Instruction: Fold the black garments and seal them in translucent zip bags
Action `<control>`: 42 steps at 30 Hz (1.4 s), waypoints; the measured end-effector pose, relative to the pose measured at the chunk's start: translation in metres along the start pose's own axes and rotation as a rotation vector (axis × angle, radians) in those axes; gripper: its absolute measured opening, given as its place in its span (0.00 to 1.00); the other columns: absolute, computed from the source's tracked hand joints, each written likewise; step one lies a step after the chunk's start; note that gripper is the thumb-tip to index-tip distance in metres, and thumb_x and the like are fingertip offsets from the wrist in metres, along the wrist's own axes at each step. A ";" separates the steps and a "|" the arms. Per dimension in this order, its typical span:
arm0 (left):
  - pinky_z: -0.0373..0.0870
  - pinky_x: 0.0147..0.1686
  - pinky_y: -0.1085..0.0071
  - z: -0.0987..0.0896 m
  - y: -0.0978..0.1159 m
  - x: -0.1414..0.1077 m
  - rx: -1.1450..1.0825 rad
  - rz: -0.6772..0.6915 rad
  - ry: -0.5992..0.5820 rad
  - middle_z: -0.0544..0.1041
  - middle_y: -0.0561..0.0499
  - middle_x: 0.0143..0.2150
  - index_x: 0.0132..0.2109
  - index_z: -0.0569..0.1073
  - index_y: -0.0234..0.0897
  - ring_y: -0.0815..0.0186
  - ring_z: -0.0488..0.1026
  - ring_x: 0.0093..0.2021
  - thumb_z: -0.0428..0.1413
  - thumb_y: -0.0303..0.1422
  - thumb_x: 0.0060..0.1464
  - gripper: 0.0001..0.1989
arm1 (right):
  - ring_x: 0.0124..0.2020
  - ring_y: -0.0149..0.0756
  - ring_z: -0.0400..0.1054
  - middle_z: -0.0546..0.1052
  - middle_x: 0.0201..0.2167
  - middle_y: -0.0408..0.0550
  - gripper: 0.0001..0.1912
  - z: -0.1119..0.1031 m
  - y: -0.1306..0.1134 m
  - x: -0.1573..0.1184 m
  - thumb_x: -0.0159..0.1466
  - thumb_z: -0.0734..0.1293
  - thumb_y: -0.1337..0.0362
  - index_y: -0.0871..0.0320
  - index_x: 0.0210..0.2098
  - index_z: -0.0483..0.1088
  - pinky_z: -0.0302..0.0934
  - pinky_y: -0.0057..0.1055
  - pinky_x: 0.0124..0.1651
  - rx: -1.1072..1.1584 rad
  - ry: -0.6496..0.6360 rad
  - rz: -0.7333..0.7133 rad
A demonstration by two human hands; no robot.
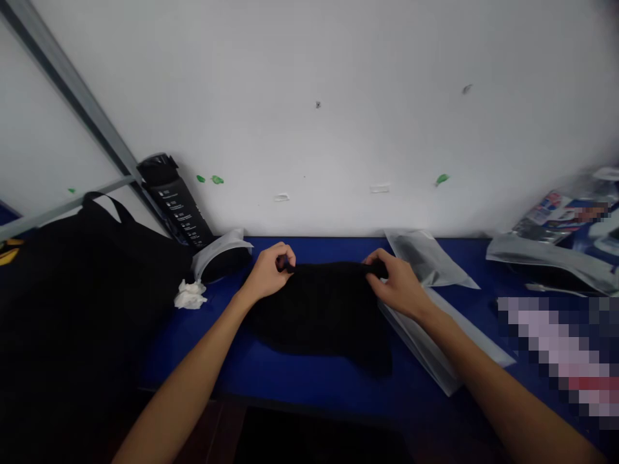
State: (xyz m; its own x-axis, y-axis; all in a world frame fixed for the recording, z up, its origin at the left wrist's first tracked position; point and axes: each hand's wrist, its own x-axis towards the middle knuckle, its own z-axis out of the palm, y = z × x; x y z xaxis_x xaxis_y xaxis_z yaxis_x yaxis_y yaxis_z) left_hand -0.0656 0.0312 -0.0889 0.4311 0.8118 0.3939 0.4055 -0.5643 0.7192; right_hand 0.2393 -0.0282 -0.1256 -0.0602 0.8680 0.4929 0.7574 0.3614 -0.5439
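Note:
A black cloth (324, 309) lies spread over the blue table (290, 380), its far edge slightly bunched between my two hands. My left hand (269, 270) pinches the far left corner of that edge, fingers curled round it. At the far right corner, my right hand (394, 280) grips the same edge between thumb and fingers. The cloth's lower right part hangs toward the near side of the table. Its folds are hard to make out in the dark fabric.
Frosted plastic bags (447, 335) lie under and beyond my right forearm. On the left are a black bag (72, 309), a black bottle (176, 206), a crumpled white tissue (190, 295) and a pouch (225, 258). A white wall (338, 142) stands behind. More packages (551, 258) sit at right.

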 end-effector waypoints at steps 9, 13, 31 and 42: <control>0.61 0.34 0.70 -0.028 -0.005 -0.004 0.080 0.039 -0.601 0.75 0.51 0.36 0.32 0.77 0.36 0.68 0.67 0.32 0.47 0.16 0.41 0.18 | 0.48 0.47 0.69 0.76 0.47 0.51 0.05 -0.023 -0.017 -0.001 0.63 0.66 0.64 0.53 0.38 0.73 0.60 0.50 0.58 -0.009 -0.427 -0.247; 0.65 0.37 0.69 -0.026 -0.009 -0.005 0.109 0.021 -0.613 0.80 0.51 0.39 0.34 0.82 0.38 0.66 0.74 0.36 0.46 0.14 0.43 0.23 | 0.48 0.45 0.69 0.76 0.46 0.49 0.10 -0.019 -0.018 -0.003 0.69 0.68 0.56 0.52 0.34 0.76 0.59 0.49 0.57 -0.078 -0.489 -0.240; 0.66 0.61 0.54 0.006 0.030 -0.019 0.165 0.119 -0.801 0.71 0.48 0.57 0.53 0.80 0.49 0.52 0.71 0.56 0.75 0.46 0.44 0.28 | 0.44 0.42 0.70 0.78 0.40 0.44 0.11 -0.022 -0.040 -0.012 0.58 0.75 0.58 0.49 0.40 0.75 0.60 0.44 0.58 0.075 -0.714 -0.190; 0.73 0.43 0.66 -0.025 0.021 -0.011 0.039 0.040 -0.505 0.78 0.47 0.55 0.60 0.75 0.44 0.62 0.74 0.46 0.58 0.25 0.57 0.25 | 0.48 0.47 0.75 0.82 0.47 0.49 0.11 -0.024 -0.020 -0.004 0.71 0.66 0.57 0.49 0.49 0.76 0.59 0.51 0.58 0.082 -0.188 -0.183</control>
State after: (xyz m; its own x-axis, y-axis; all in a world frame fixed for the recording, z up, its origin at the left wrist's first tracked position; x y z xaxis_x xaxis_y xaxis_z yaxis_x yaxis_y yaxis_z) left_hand -0.0814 0.0141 -0.0635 0.7791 0.6207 0.0880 0.4064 -0.6069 0.6831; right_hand 0.2399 -0.0469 -0.0998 -0.3165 0.8309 0.4577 0.6682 0.5378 -0.5141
